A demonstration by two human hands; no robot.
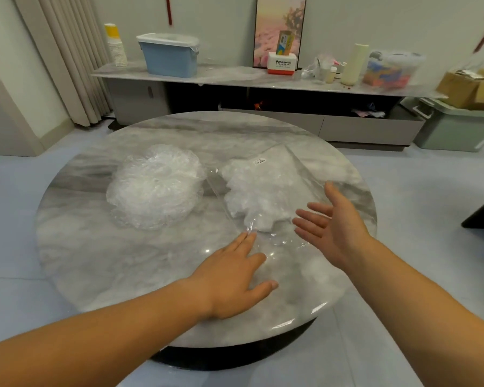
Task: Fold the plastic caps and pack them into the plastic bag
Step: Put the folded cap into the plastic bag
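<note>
Marble table (123,255); blue bin (169,61)

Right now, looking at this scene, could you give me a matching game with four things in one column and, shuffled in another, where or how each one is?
Things:
1. pile of plastic caps
2. plastic bag
3. left hand
4. blue box

Places or states:
a. on the far sideboard
b. fingers flat on the bag's near end
c. loose on the left part of the table
d. partly filled, bearing a small white label

Pairs: 1-c, 2-d, 3-b, 4-a
</note>
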